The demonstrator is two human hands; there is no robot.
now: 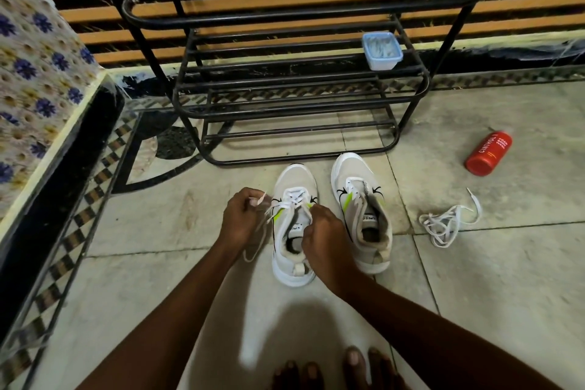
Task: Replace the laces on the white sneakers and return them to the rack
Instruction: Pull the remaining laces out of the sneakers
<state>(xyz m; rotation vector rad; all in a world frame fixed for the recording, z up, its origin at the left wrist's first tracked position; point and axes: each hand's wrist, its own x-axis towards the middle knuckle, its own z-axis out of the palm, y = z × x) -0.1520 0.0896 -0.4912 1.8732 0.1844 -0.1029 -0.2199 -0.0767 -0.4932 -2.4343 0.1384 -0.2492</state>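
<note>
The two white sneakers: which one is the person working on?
The left sneaker. Both hands are at it: the left hand pinches the end of its lace, the right hand pinches it at an eyelet. The right sneaker stands apart.

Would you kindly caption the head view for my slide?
Left hand and right hand thread a lace through one white sneaker; mate and loose lace beside, rack ahead.

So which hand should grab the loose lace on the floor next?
Probably the right hand: the loose lace lies on its side, past the right shoe. The left hand is farther off, pinching a lace end.
</note>
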